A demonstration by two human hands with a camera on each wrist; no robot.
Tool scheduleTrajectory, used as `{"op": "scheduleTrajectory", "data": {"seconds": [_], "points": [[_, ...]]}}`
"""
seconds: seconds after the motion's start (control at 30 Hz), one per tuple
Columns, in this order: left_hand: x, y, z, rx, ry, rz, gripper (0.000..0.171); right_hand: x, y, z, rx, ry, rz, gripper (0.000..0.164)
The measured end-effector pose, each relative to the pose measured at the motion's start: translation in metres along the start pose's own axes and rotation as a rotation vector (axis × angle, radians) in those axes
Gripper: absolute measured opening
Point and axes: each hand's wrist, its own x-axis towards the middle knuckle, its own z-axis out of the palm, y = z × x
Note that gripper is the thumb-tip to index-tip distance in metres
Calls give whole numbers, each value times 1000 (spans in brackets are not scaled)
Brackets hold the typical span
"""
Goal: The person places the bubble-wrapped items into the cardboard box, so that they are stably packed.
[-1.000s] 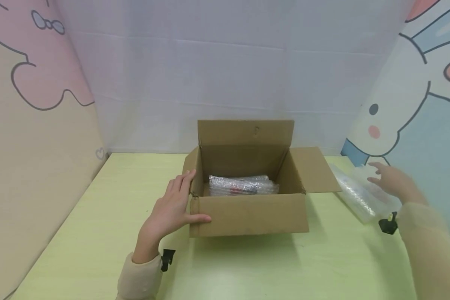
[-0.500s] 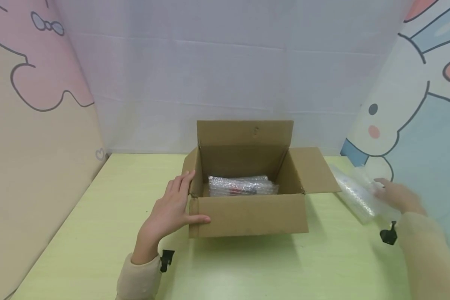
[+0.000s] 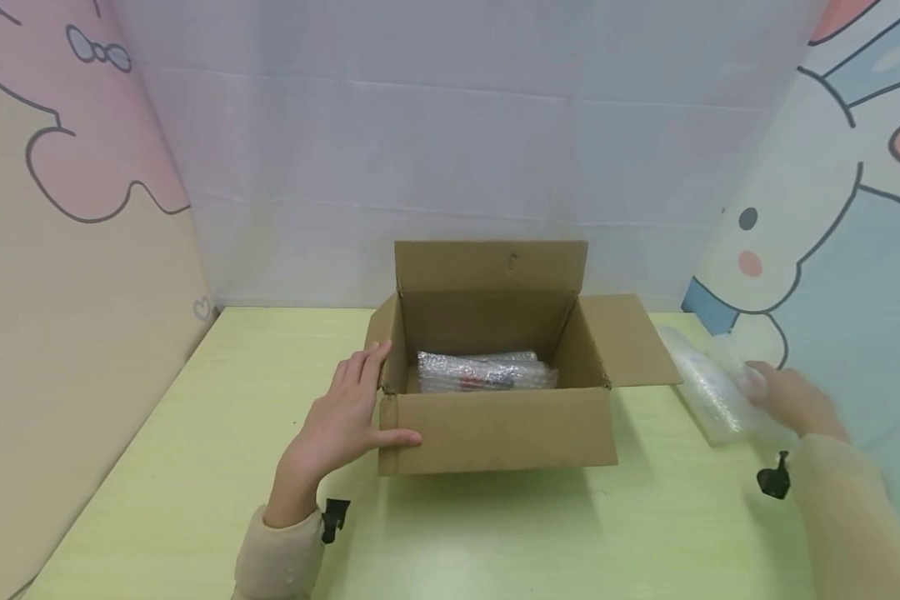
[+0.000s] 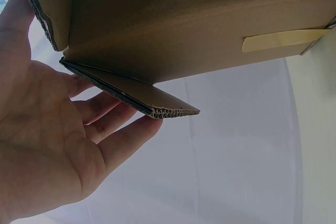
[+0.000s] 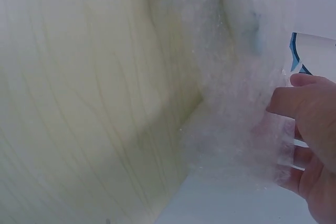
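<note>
A cardboard box (image 3: 498, 429) stands with its flaps folded out. Inside lies a bubble-wrapped bundle (image 3: 487, 372) with a reddish patch showing through. My left hand (image 3: 342, 425) rests on the box's left corner, thumb along the front flap, its fairly straight fingers against the left side flap (image 4: 131, 90) in the left wrist view. To the right of the box my right hand (image 3: 798, 404) is at a sheet of clear bubble wrap (image 3: 708, 387). In the right wrist view thumb and fingers grip the bubble wrap (image 5: 236, 103) at its edge. What lies under the wrap is unclear.
The box's right flap (image 3: 630, 340) sticks out toward the bubble wrap. A white cloth (image 3: 465, 125) hangs behind the pale green table (image 3: 195, 467). Printed panels (image 3: 870, 275) border both sides. A strip of tape (image 4: 283, 40) is on the box's wall.
My right hand has come down and slightly toward me, from hovering beside the bubble wrap to gripping it. The left hand and the box have stayed in place.
</note>
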Motion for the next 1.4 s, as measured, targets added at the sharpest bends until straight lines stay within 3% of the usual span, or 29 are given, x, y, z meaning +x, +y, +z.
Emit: {"op": "scheduleTrajectory", "data": {"seconds": [0.37, 0.6, 0.83, 1.07, 1.2, 1.4], "points": [[0, -1, 2, -4, 2, 1, 123, -1, 9, 5, 23, 65, -24, 58], [0, -2, 1, -3, 3, 4, 122, -4, 2, -13, -21, 127, -49, 56], [0, -2, 2, -8, 1, 5, 122, -9, -26, -46, -68, 213, -42, 55], [1, -3, 3, -9, -1, 9, 122, -15, -79, -81, -94, 328, -81, 52], [1, -3, 3, -7, 0, 7, 123, -20, -118, -97, -135, 438, -204, 52], [1, -3, 3, -7, -2, 4, 122, -25, -169, -111, -203, 652, -542, 65]]}}
